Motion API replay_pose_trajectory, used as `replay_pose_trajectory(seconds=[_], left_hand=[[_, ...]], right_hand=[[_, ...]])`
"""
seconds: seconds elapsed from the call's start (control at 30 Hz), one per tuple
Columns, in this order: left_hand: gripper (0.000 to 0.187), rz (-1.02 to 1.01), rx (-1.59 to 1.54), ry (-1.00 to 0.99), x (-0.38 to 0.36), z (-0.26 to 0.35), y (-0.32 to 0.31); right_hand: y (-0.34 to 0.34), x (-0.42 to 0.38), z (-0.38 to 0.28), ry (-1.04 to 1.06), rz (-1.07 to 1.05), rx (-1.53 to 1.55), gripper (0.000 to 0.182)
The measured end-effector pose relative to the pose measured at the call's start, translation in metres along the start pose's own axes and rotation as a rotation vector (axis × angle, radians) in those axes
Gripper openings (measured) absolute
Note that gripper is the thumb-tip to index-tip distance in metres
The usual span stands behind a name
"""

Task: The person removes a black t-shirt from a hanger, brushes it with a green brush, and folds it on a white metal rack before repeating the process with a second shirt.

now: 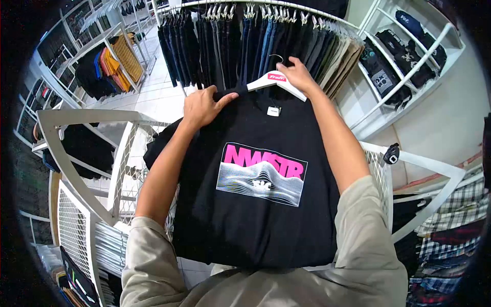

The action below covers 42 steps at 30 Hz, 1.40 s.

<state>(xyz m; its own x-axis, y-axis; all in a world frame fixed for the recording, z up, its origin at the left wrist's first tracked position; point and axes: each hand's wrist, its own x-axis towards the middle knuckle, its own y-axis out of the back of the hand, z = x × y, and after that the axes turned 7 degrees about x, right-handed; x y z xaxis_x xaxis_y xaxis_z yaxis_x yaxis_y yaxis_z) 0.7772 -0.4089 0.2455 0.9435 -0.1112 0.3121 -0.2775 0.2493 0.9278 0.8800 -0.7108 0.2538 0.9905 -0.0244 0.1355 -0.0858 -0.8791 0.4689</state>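
A black T-shirt [255, 225] with a pink and white printed panel on its chest hangs spread out in front of me. My left hand [203, 107] is closed on the shirt's left shoulder, thumb on top of the cloth. In my right hand [297, 77] is a white hanger [262, 83] with a red label, pinched near the base of its metal hook. The hanger's left arm passes under the cloth near the collar; its right arm shows outside, over the neckline. A small white tag [274, 111] sits inside the collar.
Behind the shirt, a rail [286, 7] carries many clipped trousers. White mesh-sided racks stand close on the left [123, 169] and right [434, 166]. Shelves [368, 97] with folded clothes and a cap are at the upper right. Folded checked shirts [450, 250] lie at lower right.
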Motion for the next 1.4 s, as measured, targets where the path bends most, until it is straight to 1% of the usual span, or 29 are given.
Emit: replay_pose_trajectory(seconds=[0.07, 0.1, 0.17, 0.2, 0.27, 0.3, 0.33, 0.37, 0.4, 0.47, 0.5, 0.53, 0.63, 0.67, 0.7, 0.73, 0.8, 0.87, 0.9, 0.93, 1.0, 1.07, 1.13, 1.2, 1.23, 1.27, 1.3, 1.37, 1.4], left_hand=[[0.086, -0.032, -0.015, 0.045, -0.003, 0.004, 0.005], [0.086, -0.03, -0.012, 0.045, -0.003, 0.004, 0.007], [0.085, -0.063, -0.027, 0.06, -0.004, 0.003, 0.01], [0.085, -0.061, -0.03, 0.065, -0.003, 0.001, 0.011], [0.079, -0.155, -0.133, 0.076, 0.0, -0.002, 0.012], [0.079, -0.154, -0.136, 0.078, 0.006, -0.01, 0.002], [0.07, -0.155, -0.312, 0.081, 0.013, -0.024, -0.017], [0.062, -0.153, -0.488, 0.083, 0.019, -0.031, -0.027], [0.062, -0.151, -0.491, 0.083, 0.021, -0.03, -0.021], [0.049, -0.293, -0.554, 0.084, 0.024, -0.028, -0.009], [0.043, -0.282, -0.553, 0.069, 0.03, -0.03, -0.014], [0.043, -0.282, -0.554, 0.065, 0.032, -0.029, -0.018], [0.042, -0.272, -0.511, 0.098, 0.036, -0.027, -0.028], [0.041, -0.23, -0.5, 0.079, 0.036, -0.027, -0.031], [0.04, -0.188, -0.488, 0.059, 0.036, -0.028, -0.034], [0.04, -0.191, -0.487, 0.052, 0.036, -0.029, -0.037], [0.039, -0.114, -0.54, 0.045, 0.034, -0.028, -0.035], [0.039, -0.104, -0.521, 0.081, 0.032, -0.024, -0.028], [0.038, -0.088, -0.501, 0.12, 0.031, -0.023, -0.025], [0.038, -0.091, -0.5, 0.121, 0.031, -0.024, -0.026], [0.038, -0.033, -0.526, 0.081, 0.032, -0.027, -0.028], [0.037, -0.048, -0.543, 0.096, 0.03, -0.029, -0.031], [0.036, -0.015, -0.541, 0.105, 0.028, -0.029, -0.031], [0.036, -0.024, -0.532, 0.098, 0.031, -0.029, -0.035], [0.036, -0.005, -0.523, 0.097, 0.031, -0.029, -0.035], [0.036, 0.016, -0.515, 0.097, 0.031, -0.027, -0.036], [0.037, 0.039, -0.492, 0.093, 0.029, -0.025, -0.035], [0.037, 0.019, -0.491, 0.093, 0.029, -0.022, -0.032], [0.037, 0.004, -0.488, 0.095, 0.028, -0.021, -0.032]], right_hand=[[-0.019, 0.024, 0.008, -0.01, 0.018, 0.13, 0.076], [-0.023, 0.023, -0.001, -0.007, 0.018, 0.132, 0.076], [-0.025, 0.013, -0.023, -0.058, 0.059, 0.125, 0.066], [-0.027, 0.017, -0.019, -0.056, 0.055, 0.121, 0.066], [-0.032, 0.022, -0.008, -0.088, 0.117, 0.118, 0.059], [-0.031, 0.02, -0.007, -0.096, 0.115, 0.108, 0.057], [-0.029, 0.013, -0.011, -0.095, 0.116, 0.106, 0.057], [-0.026, 0.003, -0.018, -0.117, 0.079, 0.135, 0.056], [-0.024, -0.002, -0.018, -0.14, 0.042, 0.164, 0.056], [-0.024, -0.013, -0.019, -0.118, -0.04, 0.207, 0.055], [-0.024, -0.024, -0.023, -0.14, -0.126, 0.234, 0.055], [-0.025, -0.033, -0.025, -0.162, -0.211, 0.261, 0.054], [-0.033, -0.05, -0.021, -0.177, -0.275, 0.197, 0.053], [-0.033, -0.055, -0.019, -0.182, -0.297, 0.173, 0.051], [-0.033, -0.063, -0.023, -0.168, -0.366, 0.168, 0.049], [-0.03, -0.069, -0.027, -0.133, -0.432, 0.165, 0.047], [-0.025, -0.081, -0.035, -0.153, -0.53, 0.194, 0.046], [-0.023, -0.086, -0.035, -0.167, -0.614, 0.131, 0.047], [-0.025, -0.094, -0.041, -0.165, -0.597, 0.049, 0.046], [-0.032, -0.093, -0.026, -0.121, -0.603, 0.11, 0.049], [-0.036, -0.101, -0.02, -0.188, -0.651, 0.101, 0.042], [-0.042, -0.108, -0.012, -0.194, -0.671, 0.144, 0.039], [-0.047, -0.116, -0.015, -0.197, -0.687, 0.188, 0.036], [-0.047, -0.122, -0.02, -0.262, -0.757, 0.08, 0.031], [-0.047, -0.128, -0.022, -0.219, -0.751, 0.065, 0.029], [-0.047, -0.131, -0.026, -0.224, -0.747, 0.068, 0.029], [-0.048, -0.132, -0.028, -0.155, -0.775, 0.042, 0.029], [-0.051, -0.132, -0.027, -0.047, -0.854, -0.024, 0.029], [-0.052, -0.132, -0.025, -0.051, -0.853, -0.023, 0.029]])
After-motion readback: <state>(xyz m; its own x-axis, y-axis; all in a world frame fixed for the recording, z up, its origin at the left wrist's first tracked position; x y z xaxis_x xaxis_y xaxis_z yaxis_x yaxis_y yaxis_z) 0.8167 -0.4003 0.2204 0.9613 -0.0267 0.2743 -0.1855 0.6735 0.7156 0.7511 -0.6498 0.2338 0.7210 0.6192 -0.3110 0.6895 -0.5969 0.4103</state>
